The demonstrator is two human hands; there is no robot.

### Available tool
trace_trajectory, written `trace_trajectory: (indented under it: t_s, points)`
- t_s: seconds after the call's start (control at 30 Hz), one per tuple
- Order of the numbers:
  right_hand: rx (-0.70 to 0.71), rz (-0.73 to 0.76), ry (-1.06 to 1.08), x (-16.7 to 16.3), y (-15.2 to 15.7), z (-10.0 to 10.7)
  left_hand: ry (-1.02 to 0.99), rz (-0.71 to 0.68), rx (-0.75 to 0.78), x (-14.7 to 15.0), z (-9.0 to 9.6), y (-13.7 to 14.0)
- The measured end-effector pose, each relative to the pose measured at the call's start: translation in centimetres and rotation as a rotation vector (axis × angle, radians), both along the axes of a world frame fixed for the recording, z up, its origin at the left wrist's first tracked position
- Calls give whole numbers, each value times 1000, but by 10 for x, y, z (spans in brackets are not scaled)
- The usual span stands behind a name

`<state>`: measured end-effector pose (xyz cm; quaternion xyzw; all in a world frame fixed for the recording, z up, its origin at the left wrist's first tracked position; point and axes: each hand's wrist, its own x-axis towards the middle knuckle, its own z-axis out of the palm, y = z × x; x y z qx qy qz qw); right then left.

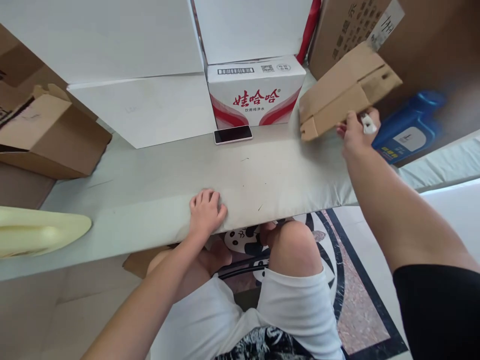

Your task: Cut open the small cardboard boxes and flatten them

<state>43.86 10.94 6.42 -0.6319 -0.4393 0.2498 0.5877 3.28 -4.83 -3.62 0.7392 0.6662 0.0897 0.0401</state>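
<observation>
My left hand [205, 212] lies palm down near the front edge of the pale covered surface, fingers spread and holding nothing. At the right, my right hand [360, 131] grips the lower edge of a small brown cardboard box [337, 87], which is tilted. A small white thing [368, 124] shows at the fingers of that hand; I cannot make out what it is. Just right of the hand leans a blue plastic bottle [410, 127] with a white label. A phone [233, 135] with a dark screen lies beyond my left hand.
A white and red carton [258, 95] stands at the back middle, beside large white boxes [142, 107]. An open cardboard box [63, 132] is at the left, with a pale yellow object [41, 231] in front. A large brown carton [423, 35] stands back right.
</observation>
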Motion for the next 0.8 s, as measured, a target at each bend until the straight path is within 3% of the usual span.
trace_trajectory:
  t_s: [0.07, 0.13, 0.33, 0.47, 0.6, 0.73, 0.8]
  points:
    - [-23, -54, -20, -8, 13, -2, 9, 7, -9, -1, 0, 0]
    - [-60, -16, -73, -29, 5, -19, 3, 8, -19, -2, 0, 1]
    - [-156, 479, -402, -153, -70, -101, -148, 11, -22, -1, -1, -1]
    - [-109, 747, -574, -209, -100, -121, -321, 44, -76, -17, 2, 8]
    - [-60, 799, -695, -217, -109, -127, -346, 194, -33, -85, 23, 54]
    - [18, 762, -866, -214, -110, -133, -308, 441, 115, -188, 69, 106]
    - [100, 723, -998, -214, -112, -135, -332, 604, 297, -233, 95, 123]
